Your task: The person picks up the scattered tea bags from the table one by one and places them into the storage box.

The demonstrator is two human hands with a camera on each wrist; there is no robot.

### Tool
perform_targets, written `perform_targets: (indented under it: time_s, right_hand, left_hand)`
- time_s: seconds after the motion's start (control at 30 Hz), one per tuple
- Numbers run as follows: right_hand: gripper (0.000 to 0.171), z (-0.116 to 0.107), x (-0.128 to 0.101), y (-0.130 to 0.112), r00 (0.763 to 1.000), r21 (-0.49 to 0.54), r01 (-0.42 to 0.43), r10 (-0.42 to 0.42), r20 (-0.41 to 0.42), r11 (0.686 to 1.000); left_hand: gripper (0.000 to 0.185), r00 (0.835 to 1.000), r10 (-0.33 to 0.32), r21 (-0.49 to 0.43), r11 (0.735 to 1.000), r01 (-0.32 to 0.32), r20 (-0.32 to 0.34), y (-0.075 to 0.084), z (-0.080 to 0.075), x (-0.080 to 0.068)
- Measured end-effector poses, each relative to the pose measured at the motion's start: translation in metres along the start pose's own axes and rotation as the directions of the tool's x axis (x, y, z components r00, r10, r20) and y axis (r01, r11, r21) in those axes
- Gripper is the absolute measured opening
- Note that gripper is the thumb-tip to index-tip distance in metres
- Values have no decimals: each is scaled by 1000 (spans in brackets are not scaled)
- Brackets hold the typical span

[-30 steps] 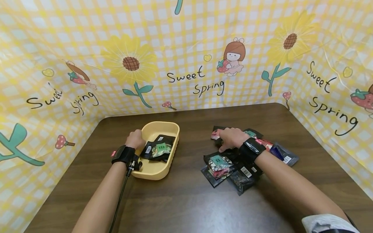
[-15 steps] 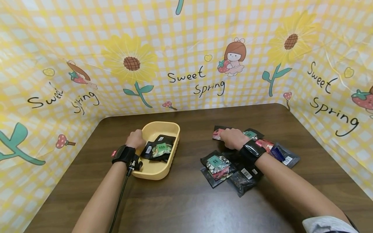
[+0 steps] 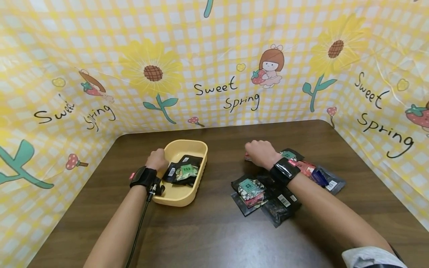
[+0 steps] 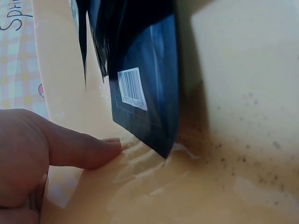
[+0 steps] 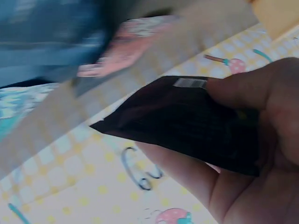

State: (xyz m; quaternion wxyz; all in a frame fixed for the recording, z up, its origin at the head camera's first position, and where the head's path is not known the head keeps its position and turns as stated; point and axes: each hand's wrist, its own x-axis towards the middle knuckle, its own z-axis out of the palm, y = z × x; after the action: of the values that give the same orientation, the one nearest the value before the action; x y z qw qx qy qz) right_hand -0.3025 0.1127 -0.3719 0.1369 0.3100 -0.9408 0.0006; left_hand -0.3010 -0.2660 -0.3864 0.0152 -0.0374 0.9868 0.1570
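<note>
The right hand [image 3: 260, 153] has lifted off the packet pile [image 3: 268, 195] below its wrist, now pinching a dark packet [image 5: 187, 123] clear of the bench [image 3: 214, 230], while the left hand [image 3: 156, 160] still grips the yellow tray's [image 3: 187, 147] rim.

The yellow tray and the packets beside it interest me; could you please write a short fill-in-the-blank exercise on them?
1. The left hand holds the rim of the ____ tray.
2. The right hand pinches a ____ packet.
3. The barcoded packet lies ____ the tray.
4. The loose pile of packets lies on the brown ____.

Missing words: yellow; black; inside; table
</note>
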Motion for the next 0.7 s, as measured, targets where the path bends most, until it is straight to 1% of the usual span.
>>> perform_targets:
  time_s: [0.13, 0.33, 0.37, 0.47, 0.57, 0.6, 0.7]
  right_hand:
    - [5, -6, 16, -18, 999, -4, 38, -39, -35, 999]
    - [21, -2, 40, -53, 989, -41, 101, -105, -100, 994]
    - [23, -2, 44, -60, 987, -42, 111, -115, -113, 993]
    - [28, -1, 57, -82, 976, -38, 147, -151, -155, 988]
    - [31, -4, 66, -102, 966, -35, 188, -191, -173, 982]
    - [30, -5, 69, -108, 964, -38, 199, -202, -175, 979]
    - [28, -8, 74, -124, 958, -41, 228, -231, -171, 973]
  left_hand:
    - [11, 1000, 6, 3, 1000, -6, -8, -2, 0, -1]
    - [14, 1000, 10, -6, 1000, -10, 3, -1, -1, -1]
    - [14, 1000, 18, -8, 1000, -18, -7, -2, 0, -1]
    - [14, 1000, 13, -15, 1000, -13, 0, -2, -1, -1]
    - [14, 1000, 0, -18, 1000, 0, 7, -1, -1, -1]
    - [14, 1000, -13, -17, 1000, 14, 22, 1, -1, -1]
    - [12, 1000, -17, -6, 1000, 17, 17, 1, -1, -2]
